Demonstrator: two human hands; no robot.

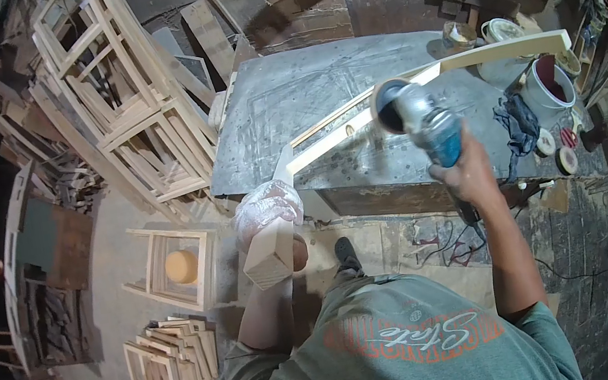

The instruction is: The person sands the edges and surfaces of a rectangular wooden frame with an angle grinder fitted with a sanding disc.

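My right hand (pixel 468 172) is closed around the blue body of an angle grinder (pixel 428 122). The grinder's round disc (pixel 389 106) is over or against the side of a long pale wooden piece (pixel 328 144); contact is hard to tell. That piece runs from near my body across the metal-topped table (pixel 248 135) to the far right, bending along the way. My left hand (pixel 267 208), covered in something white like a glove or wrap, is closed around its near end. The square end (pixel 270 259) sticks out toward me. A small slot shows in the wood between my hands.
Wooden frames (pixel 142 120) lean at the left of the table. Stacked small frames (pixel 172 362) and a yellow round object (pixel 182 266) lie on the floor. At the table's right are buckets (pixel 548 84), a dark cloth (pixel 518 126) and tape rolls (pixel 567 162). Cords (pixel 455 241) trail below.
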